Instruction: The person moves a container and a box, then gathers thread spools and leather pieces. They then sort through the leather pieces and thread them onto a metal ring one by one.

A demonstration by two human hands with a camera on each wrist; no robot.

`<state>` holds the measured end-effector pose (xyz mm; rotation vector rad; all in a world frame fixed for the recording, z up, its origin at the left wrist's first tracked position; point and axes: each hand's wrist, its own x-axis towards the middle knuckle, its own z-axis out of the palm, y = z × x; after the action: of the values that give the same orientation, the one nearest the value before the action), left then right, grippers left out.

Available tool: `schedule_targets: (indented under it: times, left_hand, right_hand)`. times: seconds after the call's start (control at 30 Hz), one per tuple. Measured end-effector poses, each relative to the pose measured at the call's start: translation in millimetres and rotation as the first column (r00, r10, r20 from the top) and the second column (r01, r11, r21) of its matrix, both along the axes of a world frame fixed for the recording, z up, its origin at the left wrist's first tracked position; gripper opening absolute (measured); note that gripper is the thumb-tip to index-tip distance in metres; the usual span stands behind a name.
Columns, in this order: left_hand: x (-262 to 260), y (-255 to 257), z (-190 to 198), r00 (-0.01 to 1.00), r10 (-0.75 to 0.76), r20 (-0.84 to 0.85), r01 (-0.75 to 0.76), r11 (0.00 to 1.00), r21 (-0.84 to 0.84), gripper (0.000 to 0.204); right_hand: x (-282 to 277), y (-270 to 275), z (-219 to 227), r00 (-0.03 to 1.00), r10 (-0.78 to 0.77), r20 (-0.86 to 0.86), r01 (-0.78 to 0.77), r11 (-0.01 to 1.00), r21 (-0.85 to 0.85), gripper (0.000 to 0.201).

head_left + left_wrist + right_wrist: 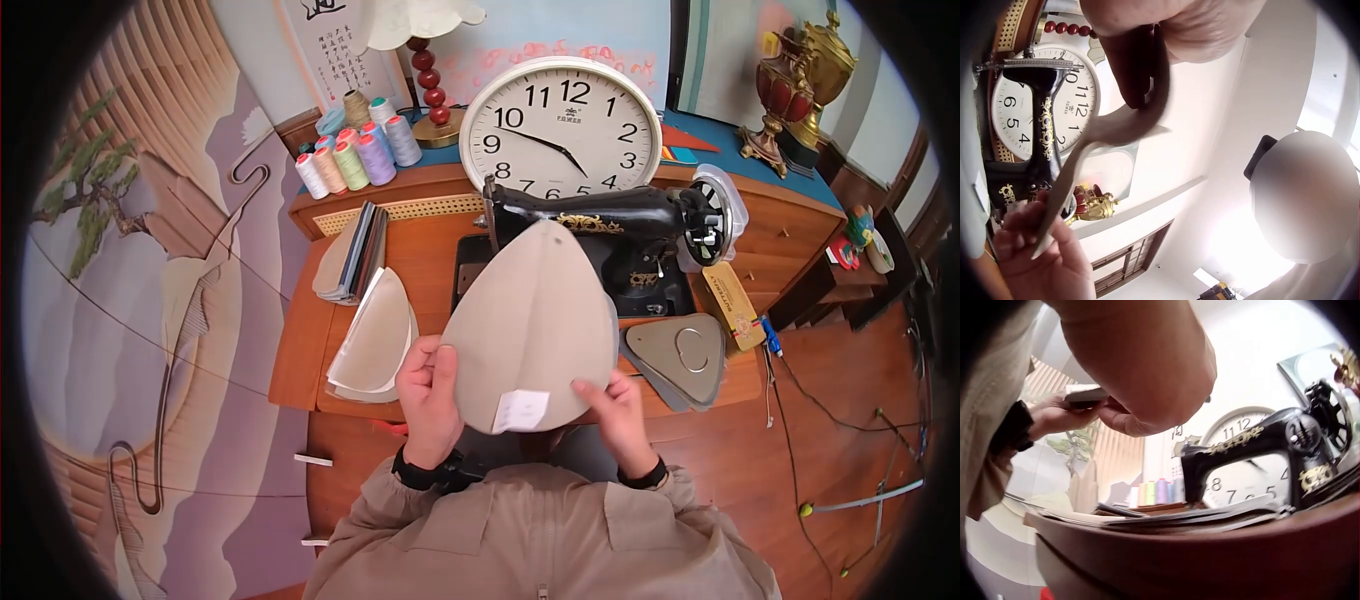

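Both hands hold up a beige, teardrop-shaped fabric panel [535, 310], its pointed end away from the body, in front of the sewing machine. My left hand [432, 408] pinches its left edge between thumb and fingers. At the lower right edge, my right hand [620, 420] grips it with the thumb on top. A white paper label [521, 410] lies at the panel's near edge. In the left wrist view the panel [1072, 178] appears edge-on and curved, with the fingers of the right hand [1054, 262] around its far end.
A black sewing machine [600, 225] stands on the wooden table, a round clock [560, 130] behind it. Left are pale cut pieces [375, 345] and a darker stack [355, 255]; right, grey panels [680, 350] with a metal ring and a yellow box [733, 305]. Thread spools [360, 155] stand behind.
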<state>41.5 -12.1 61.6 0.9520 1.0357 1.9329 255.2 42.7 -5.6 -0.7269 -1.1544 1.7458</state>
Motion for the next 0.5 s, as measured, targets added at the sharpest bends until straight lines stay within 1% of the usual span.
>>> schedule_targets:
  times: [0.03, 0.07, 0.1, 0.13, 0.17, 0.2, 0.23, 0.27, 0.3, 0.33, 0.37, 0.4, 0.43, 0.47, 0.5]
  left_hand:
    - [0.0, 1.8, -3.9, 1.0, 0.007, -0.013, -0.007, 1.0, -0.019, 0.01]
    - [-0.7, 3.9, -8.6, 1.0, 0.015, -0.027, -0.016, 0.999, -0.037, 0.006]
    - [-1.9, 4.3, -15.6, 1.0, 0.016, -0.026, -0.017, 0.999, -0.037, 0.006]
    - [-3.4, 2.9, -25.7, 0.998, -0.055, -0.034, 0.05, 0.988, -0.146, 0.003]
    - [-5.9, 2.0, -38.6, 0.992, -0.125, -0.034, 0.113, 0.961, -0.252, 0.003]
    - [-9.0, 1.9, -56.5, 0.978, -0.19, 0.087, 0.207, 0.94, -0.271, 0.011]
    - [-10.2, 0.4, -72.3, 0.979, -0.184, 0.091, 0.202, 0.941, -0.27, 0.011]
    - [-6.9, 0.4, -76.9, 0.964, -0.223, 0.145, 0.258, 0.913, -0.315, 0.013]
    - [-3.6, 0.0, -80.7, 0.945, -0.259, 0.201, 0.316, 0.88, -0.355, 0.015]
    - [-0.6, -1.2, -83.1, 0.948, -0.25, 0.198, 0.309, 0.872, -0.38, 0.019]
    - [-0.2, 1.2, -82.4, 0.947, -0.247, 0.205, 0.31, 0.872, -0.379, 0.019]
    - [-0.5, 5.4, -81.0, 0.942, -0.195, 0.272, 0.295, 0.865, -0.405, 0.018]
    - [-1.5, 9.5, -79.5, 0.932, -0.14, 0.335, 0.283, 0.858, -0.429, 0.018]
    - [-6.7, 12.9, -81.3, 0.93, -0.139, 0.34, 0.284, 0.86, -0.424, 0.018]
    - [-15.4, 16.0, -85.9, 0.941, -0.174, 0.291, 0.292, 0.854, -0.43, 0.022]
  right_hand:
    - [3.9, 11.0, -0.5, 0.996, -0.089, -0.018, 0.09, 0.995, 0.034, 0.031]
    - [6.5, 22.3, -1.5, 0.996, -0.089, -0.018, 0.09, 0.995, 0.034, 0.031]
    - [8.7, 33.1, -3.4, 0.978, -0.176, -0.115, 0.172, 0.984, -0.046, 0.031]
    - [10.4, 38.2, -4.4, 0.942, -0.267, -0.204, 0.243, 0.961, -0.133, 0.03]
    - [11.5, 38.3, -3.2, 0.943, -0.265, -0.203, 0.242, 0.961, -0.131, 0.03]
    - [12.3, 37.2, -2.2, 0.947, -0.242, -0.213, 0.2, 0.959, -0.201, 0.031]
    - [13.4, 35.0, -2.3, 0.951, -0.217, -0.221, 0.154, 0.95, -0.272, 0.031]
    - [15.5, 33.3, -9.2, 0.971, -0.147, -0.191, 0.09, 0.956, -0.28, 0.032]
    - [15.0, 30.4, -15.5, 0.972, -0.142, -0.185, 0.086, 0.956, -0.281, 0.032]
    - [14.2, 27.1, -20.6, 0.998, -0.069, 0.014, 0.07, 0.982, -0.176, 0.032]
    - [13.0, 23.7, -22.3, 0.975, -0.014, 0.22, 0.031, 0.997, -0.073, 0.032]
    - [6.0, 18.7, -23.1, 0.981, -0.052, 0.185, 0.06, 0.997, -0.039, 0.029]
    - [7.9, 19.0, -20.7, 0.98, -0.05, 0.191, 0.058, 0.998, -0.035, 0.029]
    - [11.2, 19.4, -17.0, 0.93, 0.007, 0.368, 0.006, 0.999, -0.034, 0.025]
    - [12.9, 19.9, -14.5, 0.845, 0.06, 0.531, -0.044, 0.998, -0.043, 0.02]
